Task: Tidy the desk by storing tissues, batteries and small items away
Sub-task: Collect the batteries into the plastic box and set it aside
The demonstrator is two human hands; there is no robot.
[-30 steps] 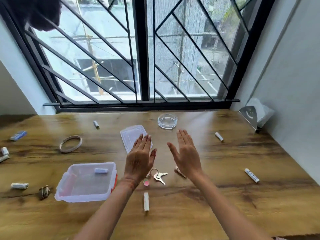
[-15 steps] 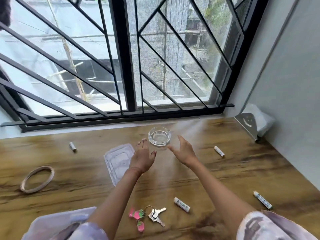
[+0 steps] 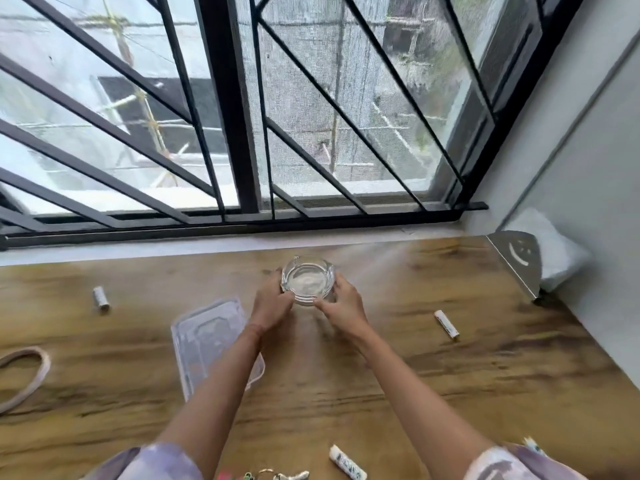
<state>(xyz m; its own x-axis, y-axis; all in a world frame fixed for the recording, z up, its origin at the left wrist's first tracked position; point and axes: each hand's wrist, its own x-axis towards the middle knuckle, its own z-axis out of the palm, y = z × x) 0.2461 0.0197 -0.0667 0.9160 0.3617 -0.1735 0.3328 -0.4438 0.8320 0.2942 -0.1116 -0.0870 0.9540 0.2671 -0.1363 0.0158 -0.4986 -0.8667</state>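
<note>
A clear glass ashtray [image 3: 307, 279] sits near the desk's far edge by the window. My left hand [image 3: 270, 306] grips its left side and my right hand [image 3: 341, 306] grips its right side. A clear plastic lid [image 3: 207, 337] lies flat under my left forearm. White batteries lie scattered: one at far left [image 3: 100, 299], one at right [image 3: 446, 324], one near the front edge [image 3: 347, 462]. A tissue pack [image 3: 550, 252] sits in a metal corner holder [image 3: 516, 265] at the right wall.
The wooden desk [image 3: 485, 375] ends at the barred window behind and a grey wall on the right. A tape ring [image 3: 24, 374] lies at the left edge. A key bunch [image 3: 277, 475] shows at the bottom edge.
Both hands reached forward from above the keys and closed on the ashtray. The view moved forward and right, so the plastic box dropped out of sight.
</note>
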